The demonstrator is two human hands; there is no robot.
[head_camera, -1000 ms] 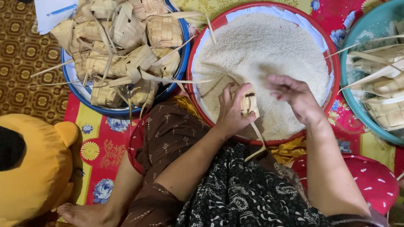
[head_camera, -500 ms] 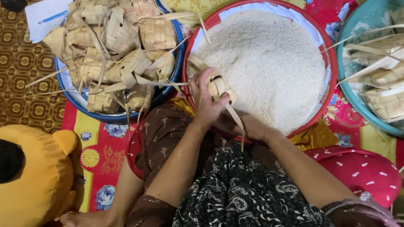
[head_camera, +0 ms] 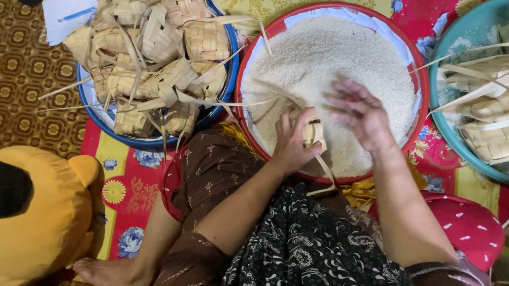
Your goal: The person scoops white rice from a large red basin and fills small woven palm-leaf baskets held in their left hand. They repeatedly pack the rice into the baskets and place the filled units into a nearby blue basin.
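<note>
A red-rimmed round tray (head_camera: 255, 52) heaped with white rice (head_camera: 334, 58) lies in front of me. My left hand (head_camera: 291, 141) holds a small woven palm-leaf pouch (head_camera: 314, 133) over the near edge of the rice, its loose leaf strips hanging down. My right hand (head_camera: 358, 112) hovers just above the rice beside the pouch, fingers spread and blurred, with nothing gripped.
A blue basin (head_camera: 102, 116) piled with woven leaf pouches sits at the left. A teal basin (head_camera: 444, 115) with more pouches and leaf strips is at the right. A yellow plush toy (head_camera: 25, 216) lies near my bare foot (head_camera: 108, 274). A paper with a pen (head_camera: 71, 7) rests on the patterned floor.
My right hand came back up from beside my lap to above the rice. My left hand with the pouch stayed at the tray's near edge.
</note>
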